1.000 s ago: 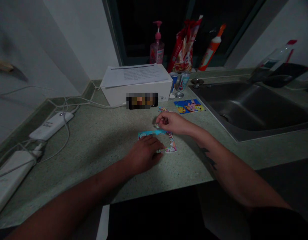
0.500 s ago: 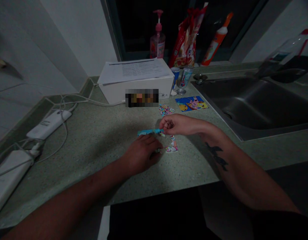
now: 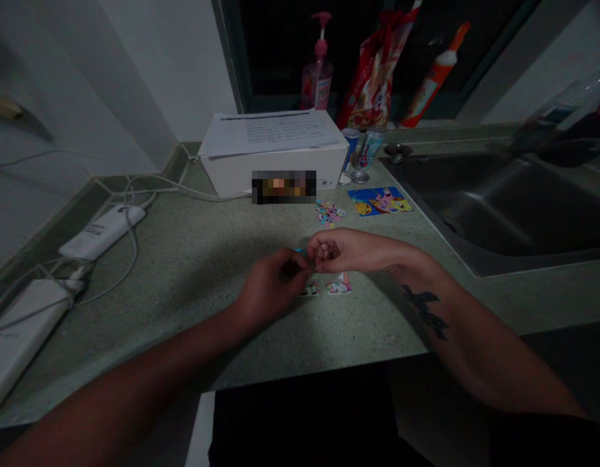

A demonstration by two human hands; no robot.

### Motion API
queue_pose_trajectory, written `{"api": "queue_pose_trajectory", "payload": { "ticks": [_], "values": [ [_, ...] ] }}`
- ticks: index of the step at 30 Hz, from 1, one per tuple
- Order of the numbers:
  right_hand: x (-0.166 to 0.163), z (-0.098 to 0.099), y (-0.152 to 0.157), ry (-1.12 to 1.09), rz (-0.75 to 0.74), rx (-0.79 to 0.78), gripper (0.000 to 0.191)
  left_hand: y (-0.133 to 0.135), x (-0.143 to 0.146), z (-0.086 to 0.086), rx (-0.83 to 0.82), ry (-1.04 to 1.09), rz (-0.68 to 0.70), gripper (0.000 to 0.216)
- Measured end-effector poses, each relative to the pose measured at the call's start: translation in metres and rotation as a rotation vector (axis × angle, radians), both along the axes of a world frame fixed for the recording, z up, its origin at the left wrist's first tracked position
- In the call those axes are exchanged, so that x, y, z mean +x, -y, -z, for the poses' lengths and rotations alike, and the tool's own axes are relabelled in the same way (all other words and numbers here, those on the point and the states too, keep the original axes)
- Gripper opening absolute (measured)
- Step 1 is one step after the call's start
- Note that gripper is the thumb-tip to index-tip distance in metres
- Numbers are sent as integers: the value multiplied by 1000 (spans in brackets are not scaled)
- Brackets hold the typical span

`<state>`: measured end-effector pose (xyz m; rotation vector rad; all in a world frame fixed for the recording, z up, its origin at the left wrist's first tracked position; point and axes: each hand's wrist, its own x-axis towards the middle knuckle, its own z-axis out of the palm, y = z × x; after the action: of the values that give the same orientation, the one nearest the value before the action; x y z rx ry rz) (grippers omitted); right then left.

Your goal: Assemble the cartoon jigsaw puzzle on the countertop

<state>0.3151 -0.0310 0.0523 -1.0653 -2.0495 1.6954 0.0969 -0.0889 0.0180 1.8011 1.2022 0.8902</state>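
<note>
Mid-frame, the left hand (image 3: 271, 280) bends its fingers towards puzzle pieces (image 3: 338, 287) on the tabletop (image 3: 300, 344); the right hand (image 3: 339, 250) curls above them. Whether either grip holds a piece, I cannot tell.

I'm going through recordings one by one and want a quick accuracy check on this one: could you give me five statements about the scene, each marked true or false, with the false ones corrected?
1. The left hand and right hand are far apart. False: their fingertips are close together.
2. A pile of small colourful pieces lies beyond the right hand. True.
3. The picture card lies inside the sink. False: it lies on the counter, left of the sink.
4. Printed paper lies on top of the white box. True.
5. The pink pump bottle stands right of the red bag. False: it stands left of it.
</note>
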Motion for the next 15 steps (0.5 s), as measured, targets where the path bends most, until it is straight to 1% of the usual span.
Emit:
{"api": "queue_pose_trajectory", "payload": {
  "ticks": [3, 6, 8, 12, 15],
  "values": [
    [-5, 2, 3, 27, 5, 24, 16, -3, 1, -1, -84, 58, 10, 8],
    [-10, 4, 4, 32, 56, 141, 16, -6, -1, -3, -139, 111, -6, 9],
    [-11, 3, 8, 22, 106, 300, 17, -9, -3, -4, -161, 141, -38, 11],
    [-10, 4, 25, 22, 198, 680, 18, -12, -6, -4, -190, 189, -77, 13],
    [-6, 11, 40, 82, 244, 813, 17, -12, -5, -3, -220, 221, -65, 13]
  ]
}}
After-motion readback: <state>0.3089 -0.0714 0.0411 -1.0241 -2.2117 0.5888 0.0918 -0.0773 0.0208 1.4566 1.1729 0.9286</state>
